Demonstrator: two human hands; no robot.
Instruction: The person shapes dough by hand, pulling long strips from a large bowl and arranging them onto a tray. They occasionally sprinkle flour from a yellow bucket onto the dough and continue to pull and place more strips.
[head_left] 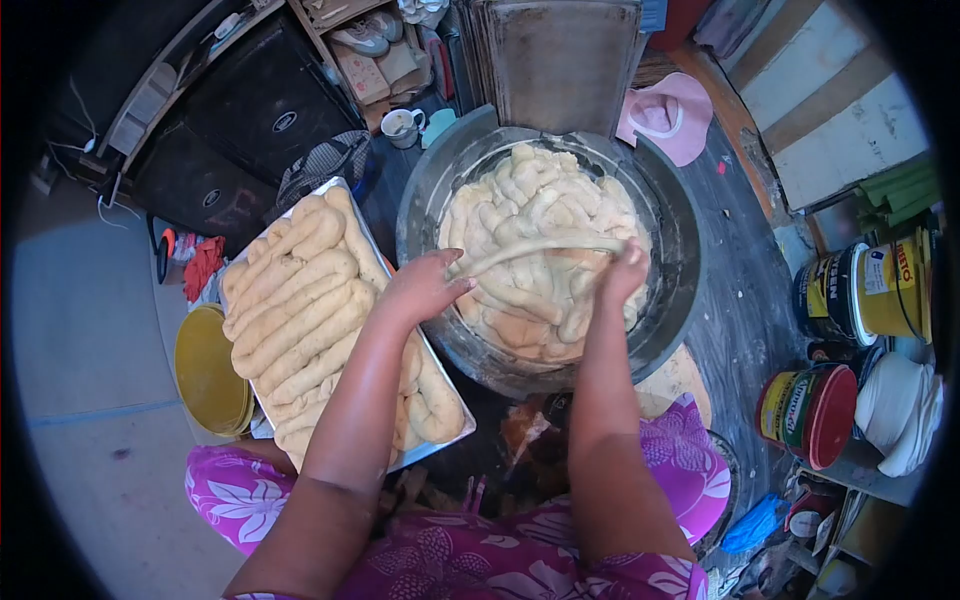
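A long strip of pale dough (540,245) stretches between my two hands above a wide grey basin (682,300). My left hand (425,287) holds its left end over the basin's left rim, and my right hand (624,272) is closed round its right end. Beneath the strip, a heap of dough pieces (535,195) fills the basin. To the left, a rectangular metal tray (452,436) holds several thick dough rolls (300,300) laid side by side; my left forearm crosses above its right part.
Stacked metal trays (555,65) stand at the basin's back edge, with a white mug (402,128) to their left and a pink hat (672,118) to their right. A yellow bucket (210,370) is left of the tray. Several paint buckets (808,412) stand at the right.
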